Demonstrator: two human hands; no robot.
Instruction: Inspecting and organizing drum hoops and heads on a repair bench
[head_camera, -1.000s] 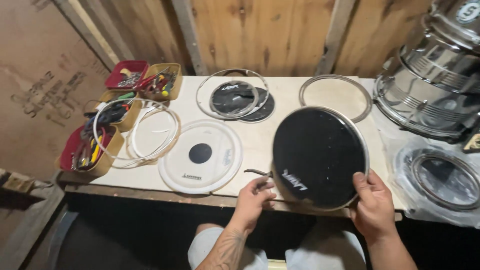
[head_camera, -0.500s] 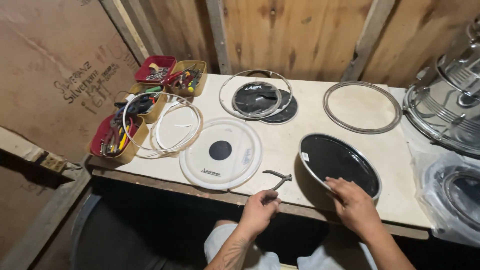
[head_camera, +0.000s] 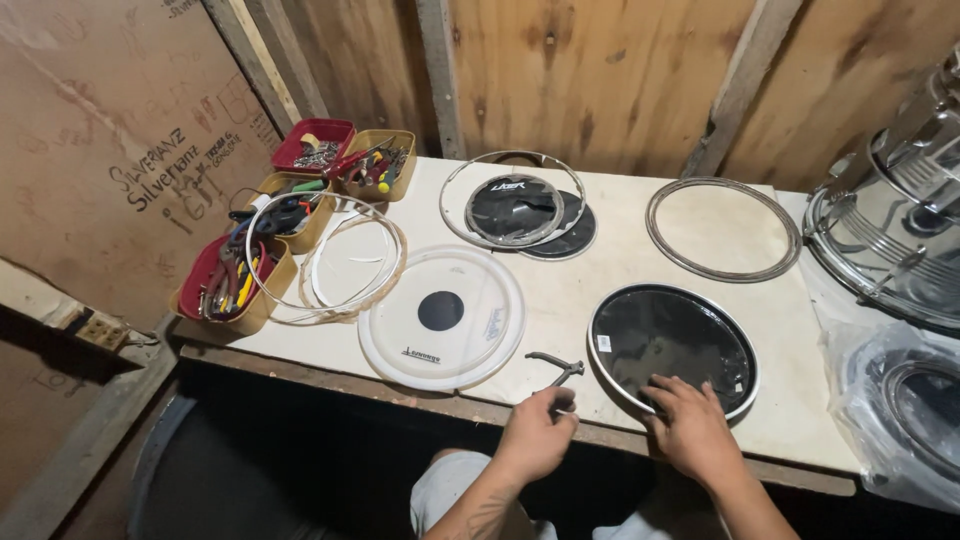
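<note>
Left hand (head_camera: 537, 436) grips the drum key (head_camera: 556, 372) at the table's (head_camera: 620, 262) front edge. Right hand (head_camera: 690, 428) rests spread on the black drumhead (head_camera: 672, 345), lying flat near the front right corner; no hoop fitted yet.

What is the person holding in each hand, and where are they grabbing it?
The left hand grips a small metal tool by its near end. The right hand holds nothing; it rests flat on the black drumhead.
</note>
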